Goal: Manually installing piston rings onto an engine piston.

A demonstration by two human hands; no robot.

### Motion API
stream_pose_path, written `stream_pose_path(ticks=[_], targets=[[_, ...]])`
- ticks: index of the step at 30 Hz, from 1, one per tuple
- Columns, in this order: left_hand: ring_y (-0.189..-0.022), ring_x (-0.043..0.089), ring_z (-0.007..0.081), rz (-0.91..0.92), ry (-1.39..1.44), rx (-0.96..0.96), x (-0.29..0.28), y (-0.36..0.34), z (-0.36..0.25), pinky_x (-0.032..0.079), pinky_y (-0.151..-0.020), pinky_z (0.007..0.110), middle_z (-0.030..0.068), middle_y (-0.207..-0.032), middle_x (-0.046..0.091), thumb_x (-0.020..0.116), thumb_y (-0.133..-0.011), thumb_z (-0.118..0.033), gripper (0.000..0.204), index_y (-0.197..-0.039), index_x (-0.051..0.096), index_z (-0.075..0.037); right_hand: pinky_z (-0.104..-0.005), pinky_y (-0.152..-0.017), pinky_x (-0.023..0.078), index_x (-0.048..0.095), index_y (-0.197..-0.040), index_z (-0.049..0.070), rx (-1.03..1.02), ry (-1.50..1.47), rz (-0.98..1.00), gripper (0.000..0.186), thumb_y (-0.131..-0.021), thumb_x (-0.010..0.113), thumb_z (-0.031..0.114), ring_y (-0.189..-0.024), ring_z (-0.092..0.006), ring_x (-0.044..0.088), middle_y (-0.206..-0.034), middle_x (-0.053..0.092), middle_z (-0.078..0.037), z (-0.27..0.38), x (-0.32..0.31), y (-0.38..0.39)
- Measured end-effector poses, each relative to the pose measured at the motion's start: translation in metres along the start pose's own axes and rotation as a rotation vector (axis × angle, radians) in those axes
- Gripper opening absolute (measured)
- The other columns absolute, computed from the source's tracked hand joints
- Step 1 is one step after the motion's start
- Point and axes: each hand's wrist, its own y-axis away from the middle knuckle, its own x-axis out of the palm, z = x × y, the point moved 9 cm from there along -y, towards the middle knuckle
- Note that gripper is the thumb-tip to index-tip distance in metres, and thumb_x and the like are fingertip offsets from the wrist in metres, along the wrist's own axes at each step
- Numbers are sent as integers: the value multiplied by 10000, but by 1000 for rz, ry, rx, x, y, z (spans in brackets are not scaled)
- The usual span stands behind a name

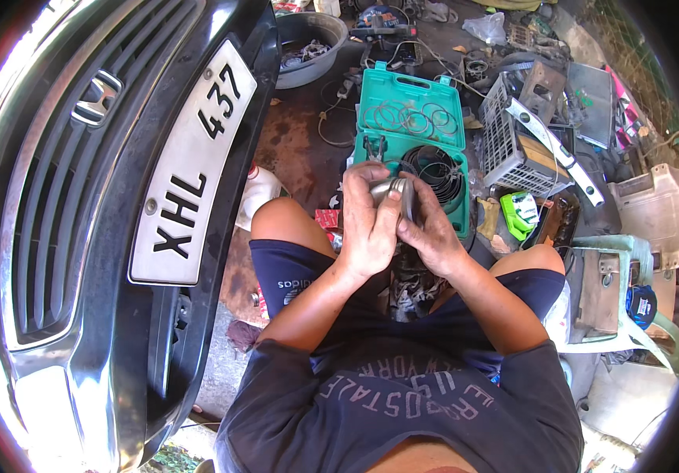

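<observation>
Both hands are raised in front of my knees, fingers closed round a shiny grey metal piece with grooved edges that looks like a piston [383,190]. My left hand [364,223] grips it from the left, its thumb across the front. From the other side my right hand [434,233] wraps it, fingertips on its darker edge. The fingers cover much of its surface. Just beyond stands an opened green plastic case [370,97]. Thin metal rings [407,117] lie in its lid, and a coil of dark rings [439,183] sits in its base, beside my right fingers.
A black car front [238,185] with a grille rises close on my left. Behind it is a grey basin [333,35]. To the right are a grey crate [505,162], a green-and-white packet [520,214] and a pale green chair [631,246]. A white bottle [257,191] stands by my left knee.
</observation>
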Motion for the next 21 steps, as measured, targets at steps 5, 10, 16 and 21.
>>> stream_pose_path(ticks=[5, 10, 16, 21], targets=[[-1198, 401, 254, 277, 136, -12, 10, -7, -12, 303, -1021, 365, 188, -1259, 408, 469, -757, -104, 433, -1175, 418, -3, -310, -961, 391, 273, -1363, -21, -40, -12, 2, 783, -788, 741, 232, -1130, -178, 456, -1216, 461, -122, 6, -3, -1], [-1286, 380, 321, 468, 500, -65, 13, -8, -13, 343, -1024, 410, 205, -1373, 375, 813, -608, -191, 864, -1345, 387, -44, -311, -953, 389, 353, -1331, -7, -37, -125, -6, 772, -715, 761, 218, -1106, -179, 482, -1187, 494, -97, 19, -7, 0], [-1261, 401, 278, 518, 388, -12, 29, -5, 0, 314, -1042, 410, 167, -1346, 406, 888, -506, -258, 1009, -1341, 374, -19, -347, -1025, 316, 362, -1342, -30, -28, -94, 159, 803, -710, 719, 315, -1198, -216, 430, -1263, 457, -118, 20, -2, 1], [-1260, 403, 311, 422, 307, 109, 31, -1, -6, 315, -1044, 443, 190, -1323, 423, 878, -540, -226, 948, -1320, 377, -26, -386, -1095, 187, 344, -1393, -11, -217, 49, 160, 796, -759, 599, 396, -1331, -306, 259, -1387, 305, -181, 31, -3, 3]])
